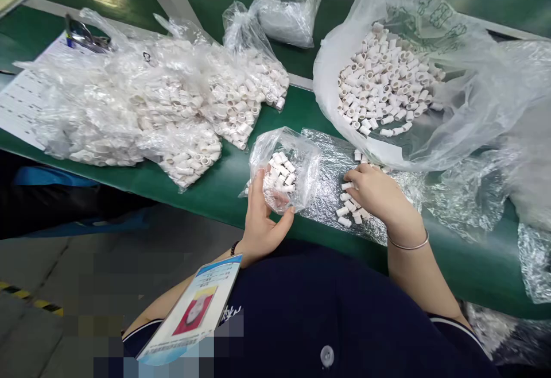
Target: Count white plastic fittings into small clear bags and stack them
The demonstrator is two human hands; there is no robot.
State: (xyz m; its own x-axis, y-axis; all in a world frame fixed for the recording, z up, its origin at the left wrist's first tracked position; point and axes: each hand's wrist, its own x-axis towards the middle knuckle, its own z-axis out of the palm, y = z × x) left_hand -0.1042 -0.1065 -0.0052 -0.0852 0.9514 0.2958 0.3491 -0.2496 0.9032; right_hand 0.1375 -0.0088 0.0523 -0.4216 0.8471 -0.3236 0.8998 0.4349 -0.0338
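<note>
My left hand (pixel 263 226) is closed around the side of a small clear plastic bag (pixel 307 162), its mouth spread wide. Several short white pipe fittings (pixel 283 171) lie inside that bag. To the right, my right hand (pixel 373 189) reaches down over a loose pile of the same white fittings (pixel 353 208), fingers bent around some of them. The fingertips are partly hidden, so how many pieces they hold cannot be made out. Under the pile lies a flat sheet of clear plastic (pixel 325 185).
Behind my right hand, a large open plastic bag (pixel 336 73) holds a heap of white fittings. Filled clear bags (pixel 189 157) crowd the left of the green table (pixel 235 191), over printed paper (pixel 19 105). Crumpled plastic (pixel 469 194) lies at right. A bag (pixel 288 13) stands at the back.
</note>
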